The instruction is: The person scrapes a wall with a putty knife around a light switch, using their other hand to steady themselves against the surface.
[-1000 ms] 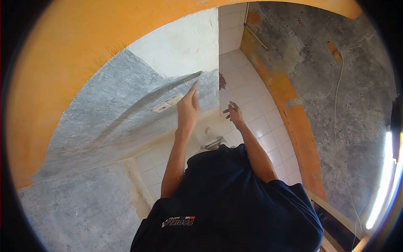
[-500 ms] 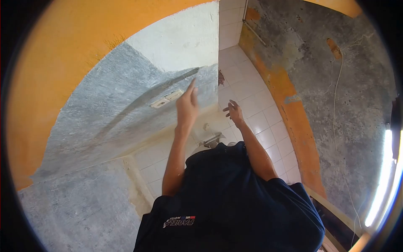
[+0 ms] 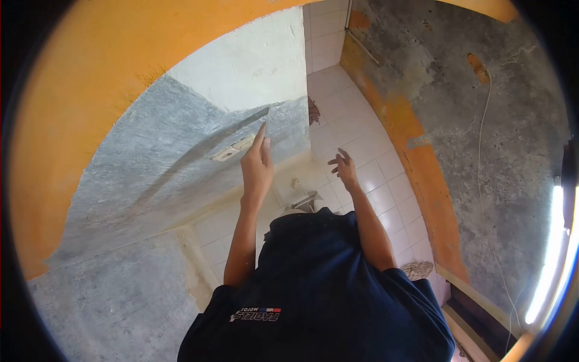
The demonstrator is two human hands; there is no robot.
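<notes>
My left hand (image 3: 257,172) is raised in front of the grey wall face (image 3: 181,120). Its index finger points up along the wall and the other fingers are curled in. A thin dark edge lies at the fingertip; I cannot make out what, if anything, the fingers hold. Just behind the hand, a cream socket plate (image 3: 233,149) is set into the wall. A dark slanting streak (image 3: 193,154) runs above it toward the fingertip. My right hand (image 3: 345,170) hangs in the air before the tiled surface, with fingers apart and nothing in them.
Orange paint (image 3: 54,133) borders the grey patch, and a white area (image 3: 259,60) ends at a wall corner. Pale tiles (image 3: 362,136) lie beyond it. On the right, a rough grey wall (image 3: 458,120) carries a loose thin cable (image 3: 481,163). A bright light strip (image 3: 546,259) stands at far right.
My left hand has moved left and slightly down in view, with the dark edge at its fingertip. The right hand sits slightly right and lower, still spread. The view has shifted slightly.
</notes>
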